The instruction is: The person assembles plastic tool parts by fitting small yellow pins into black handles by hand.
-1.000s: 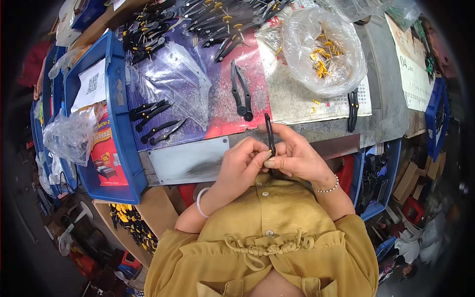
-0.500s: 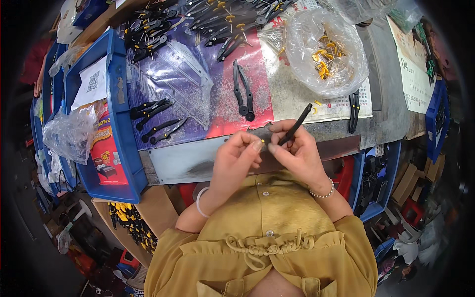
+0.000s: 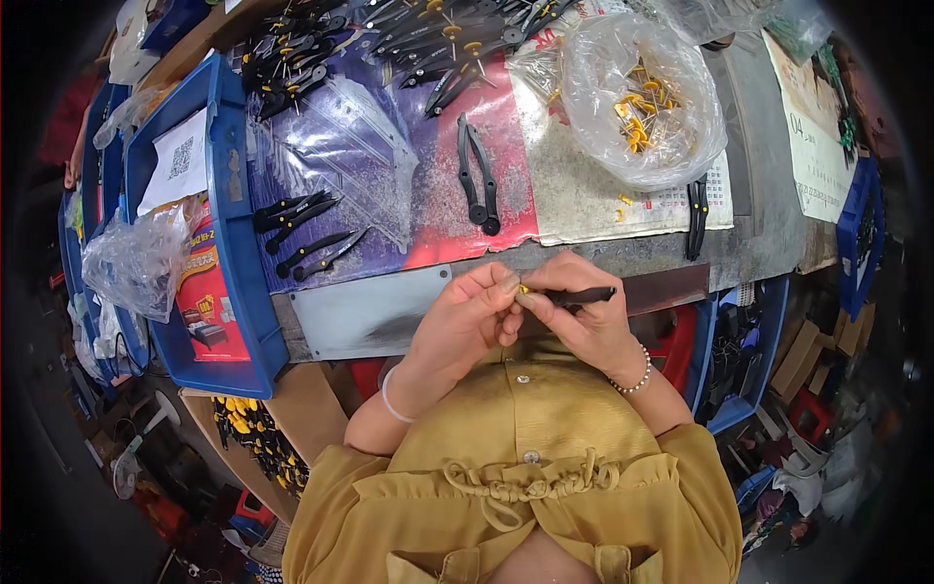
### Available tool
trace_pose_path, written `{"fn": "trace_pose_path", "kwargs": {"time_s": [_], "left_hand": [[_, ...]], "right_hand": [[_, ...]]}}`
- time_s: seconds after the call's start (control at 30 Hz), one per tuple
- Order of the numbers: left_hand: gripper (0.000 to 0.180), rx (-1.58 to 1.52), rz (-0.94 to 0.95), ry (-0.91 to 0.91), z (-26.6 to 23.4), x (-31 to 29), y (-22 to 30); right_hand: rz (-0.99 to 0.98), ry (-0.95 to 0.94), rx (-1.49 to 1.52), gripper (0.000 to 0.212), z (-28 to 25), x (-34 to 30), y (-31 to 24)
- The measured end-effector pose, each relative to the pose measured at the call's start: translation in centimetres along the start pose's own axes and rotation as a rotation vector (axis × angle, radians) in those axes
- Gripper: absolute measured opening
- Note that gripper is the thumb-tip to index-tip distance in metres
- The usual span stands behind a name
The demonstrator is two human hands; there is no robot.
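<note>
My left hand (image 3: 467, 313) is closed, thumb and fingertips pinched at a small yellow piece (image 3: 523, 288). My right hand (image 3: 589, 331) is closed around a slim black bar (image 3: 584, 295), which lies almost level and points right. Its inner end meets the yellow piece between my fingertips, and the fingers hide how the two join. Both hands are held close together in front of the table's near edge. Beyond them a black two-legged hinged piece (image 3: 489, 226), shaped like a drawing compass, lies on the red sheet.
A clear plastic bag (image 3: 593, 146) holds yellow discs with metal pins (image 3: 637, 122). Several black hinged pieces (image 3: 448, 44) are heaped at the back; others (image 3: 311, 255) lie left, and one (image 3: 697, 219) right. A blue bin (image 3: 243, 292) stands left, above a cardboard box (image 3: 311, 409).
The black bar has swung down from a slant up and right to nearly level. My hands have drawn together, and the yellow piece now sits at the bar's inner end.
</note>
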State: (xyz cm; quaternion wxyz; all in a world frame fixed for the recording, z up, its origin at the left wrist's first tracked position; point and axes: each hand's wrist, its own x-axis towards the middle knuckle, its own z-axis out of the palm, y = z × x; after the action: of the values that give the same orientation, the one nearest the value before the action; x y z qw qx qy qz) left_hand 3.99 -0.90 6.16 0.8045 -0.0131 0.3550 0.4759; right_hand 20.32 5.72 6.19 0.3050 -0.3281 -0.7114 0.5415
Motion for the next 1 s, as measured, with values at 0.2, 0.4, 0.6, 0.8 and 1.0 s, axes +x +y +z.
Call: {"fn": "trace_pose_path", "kwargs": {"time_s": [0.2, 0.4, 0.6, 0.8, 1.0], "left_hand": [[0.013, 0.018, -0.002, 0.003, -0.3, -0.1, -0.1], [0.013, 0.145, 0.079, 0.089, -0.1, -0.2, -0.6], [0.009, 0.219, 0.249, 0.177, -0.1, 0.1, -1.1], [0.009, 0.309, 0.373, 0.187, 0.1, 0.3, -1.2], [0.009, 0.322, 0.388, 0.184, 0.2, 0.3, -1.2]], "right_hand": [[-0.046, 0.003, -0.090, 0.011, 0.1, 0.0, -0.3], [-0.015, 0.030, -0.068, 0.007, 0.2, -0.1, -0.3], [0.641, -0.200, 0.730, 0.044, -0.8, -0.5, -1.1], [0.674, -0.251, 0.691, 0.036, -1.3, -1.1, -0.5], [0.588, -0.322, 0.521, 0.037, -1.6, -0.6, -1.4]]}}
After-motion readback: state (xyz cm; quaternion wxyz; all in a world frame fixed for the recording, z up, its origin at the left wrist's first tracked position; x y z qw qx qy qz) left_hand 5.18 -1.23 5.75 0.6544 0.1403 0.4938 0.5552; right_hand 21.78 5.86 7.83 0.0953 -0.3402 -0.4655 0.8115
